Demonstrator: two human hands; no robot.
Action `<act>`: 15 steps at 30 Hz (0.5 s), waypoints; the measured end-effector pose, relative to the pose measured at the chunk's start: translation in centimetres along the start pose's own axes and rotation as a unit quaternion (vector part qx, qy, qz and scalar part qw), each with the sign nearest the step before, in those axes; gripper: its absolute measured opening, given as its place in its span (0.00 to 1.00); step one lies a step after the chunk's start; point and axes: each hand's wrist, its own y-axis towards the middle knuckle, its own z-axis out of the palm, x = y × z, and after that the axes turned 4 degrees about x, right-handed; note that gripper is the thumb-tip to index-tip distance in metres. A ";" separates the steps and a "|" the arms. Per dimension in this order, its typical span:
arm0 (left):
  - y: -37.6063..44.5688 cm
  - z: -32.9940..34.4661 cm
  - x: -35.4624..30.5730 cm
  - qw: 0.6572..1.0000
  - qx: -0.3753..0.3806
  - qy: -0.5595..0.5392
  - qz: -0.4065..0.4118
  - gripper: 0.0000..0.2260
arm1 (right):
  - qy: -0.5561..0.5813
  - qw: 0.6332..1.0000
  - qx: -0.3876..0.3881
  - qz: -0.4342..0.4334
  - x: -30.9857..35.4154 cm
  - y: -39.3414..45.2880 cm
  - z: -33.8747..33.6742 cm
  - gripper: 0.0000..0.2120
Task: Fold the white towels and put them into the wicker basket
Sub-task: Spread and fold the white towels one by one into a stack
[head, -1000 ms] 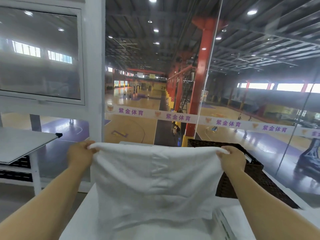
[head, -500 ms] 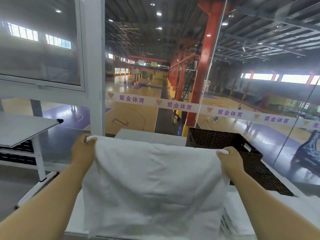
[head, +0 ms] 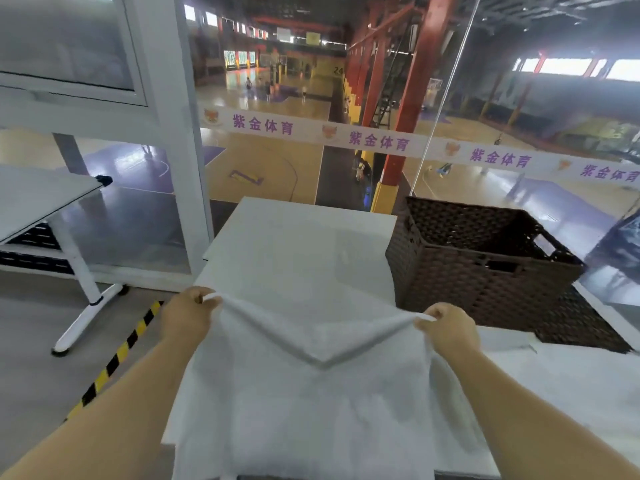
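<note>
White towel (head: 311, 403) held up by two top corners over the white desk (head: 298, 237), sagging in the middle. Left hand (head: 187, 315) grip pinching the left corner; right hand (head: 446, 327) grip pinching the right corner. Dark brown wicker basket (head: 485, 271) on the desk, just right of the towel.

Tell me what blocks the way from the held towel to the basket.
Nothing visible does. Both hands, left and right, pinch the white towel over the table; the wicker basket stands open-topped beyond the right hand.
</note>
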 end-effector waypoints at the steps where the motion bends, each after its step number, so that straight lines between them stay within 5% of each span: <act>1: 0.9 0.8 0.0 1.000 0.015 -0.009 -0.020 0.03 | -0.006 1.000 0.008 0.007 0.4 1.1 1.0 0.04; 6: 6.9 3.2 -0.4 0.992 0.051 -0.080 -0.079 0.07 | -0.033 0.998 0.017 0.044 2.9 6.9 4.0 0.03; 11: 14.4 5.0 -0.7 0.995 0.029 -0.019 -0.094 0.09 | -0.008 0.998 -0.007 0.056 5.0 13.3 6.3 0.04; 15: 18.9 7.2 -1.4 0.993 0.075 -0.077 -0.042 0.22 | 0.033 0.998 0.036 0.038 6.9 17.1 9.0 0.22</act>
